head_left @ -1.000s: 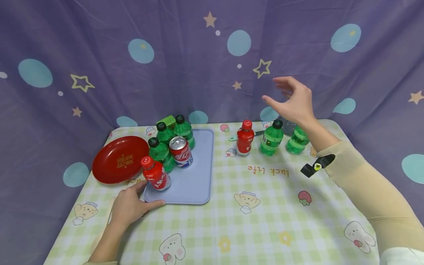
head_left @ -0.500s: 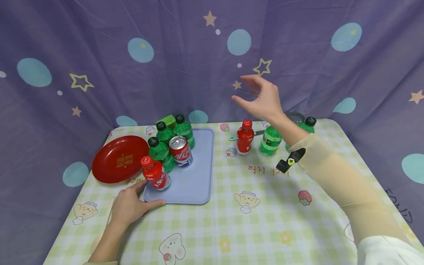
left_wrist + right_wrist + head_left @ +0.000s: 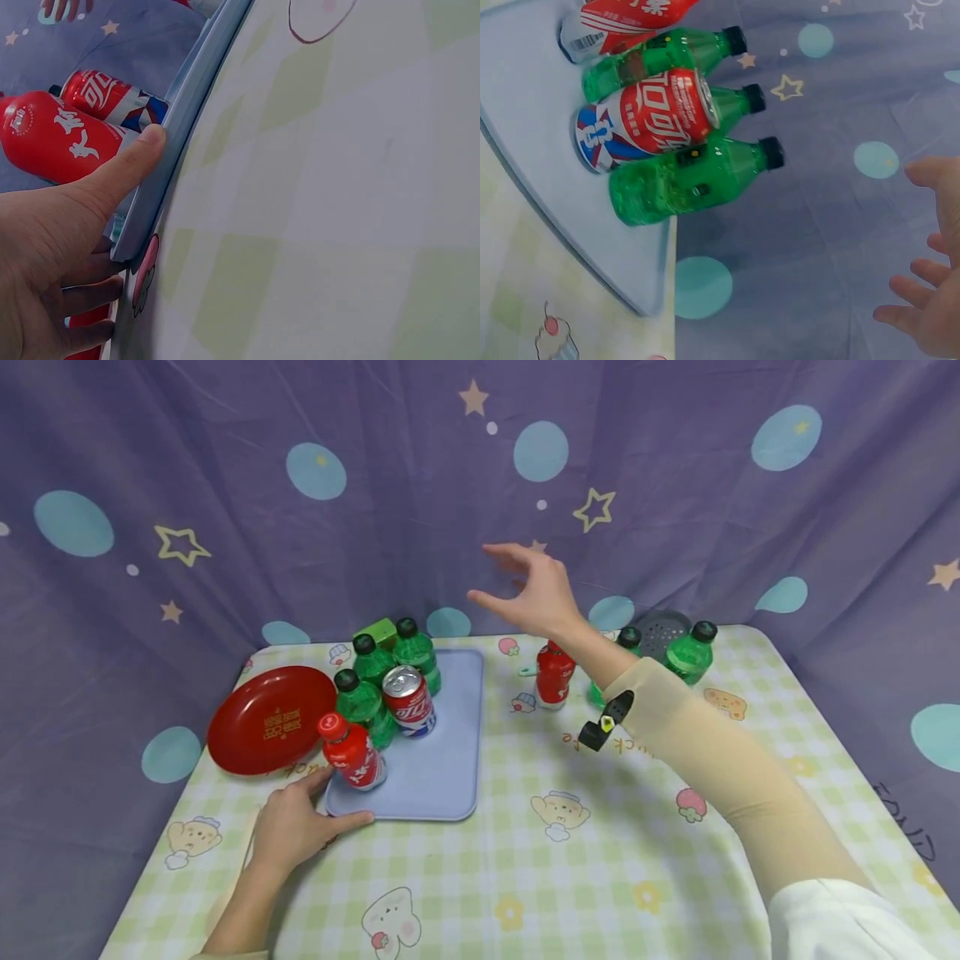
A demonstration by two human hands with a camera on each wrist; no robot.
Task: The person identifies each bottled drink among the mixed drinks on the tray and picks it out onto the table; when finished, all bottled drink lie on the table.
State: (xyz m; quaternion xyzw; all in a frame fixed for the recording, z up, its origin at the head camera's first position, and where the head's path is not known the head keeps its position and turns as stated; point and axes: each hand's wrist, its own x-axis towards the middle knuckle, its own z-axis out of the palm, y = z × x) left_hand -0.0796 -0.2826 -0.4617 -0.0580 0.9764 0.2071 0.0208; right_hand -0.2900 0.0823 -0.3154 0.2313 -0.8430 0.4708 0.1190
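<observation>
A light blue tray stands at the left of the table. My left hand holds its near left corner, thumb along the front rim and fingers at the left side. On the tray are a red bottle, a red soda can and several green soda bottles. My right hand hangs in the air behind the tray's right side, thumb and fingers apart with nothing between them. In the right wrist view its fingers are apart from the soda can.
An oval red plate lies left of the tray. A small green box is behind the bottles. On the right, partly behind my right arm, stand another red bottle and green bottles, with a dark perforated utensil behind.
My right hand has moved left through the air from above the right-hand bottles toward the tray, ending slightly lower. The left hand and the tray's drinks have stayed in place.
</observation>
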